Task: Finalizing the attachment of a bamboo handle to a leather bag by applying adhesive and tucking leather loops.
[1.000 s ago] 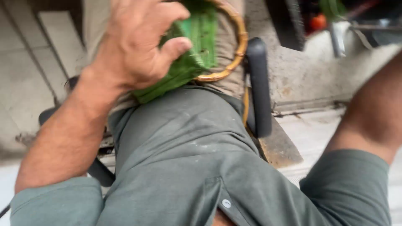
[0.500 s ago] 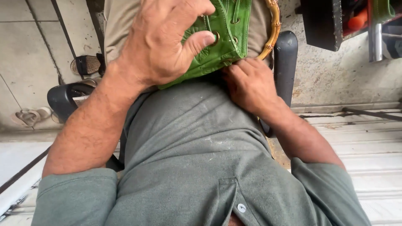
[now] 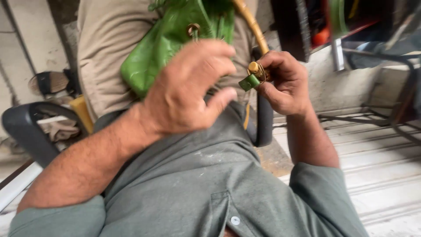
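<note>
Pale ribbed flooring runs across the lower right of the frame, and a cluttered dark shelf with red and orange bits sits blurred in the upper right. Along the left edge curves a black plastic chair arm, with a sandal on the ground above it. At the top centre, a glossy green leather bag lies on the person's lap against beige trousers; it has a brass ring and a curved bamboo handle that slants down towards the middle right. The left hand hovers in the centre of the frame in front of the bag's lower edge, fingers loosely curled and slightly apart, gripping nothing I can see; whether it touches the bag I cannot tell. The right hand, just to its right, pinches the handle's end between thumb and fingers, where a small green leather tab and a brass fitting stick out. A grey-green buttoned shirt fills the bottom of the frame.
</note>
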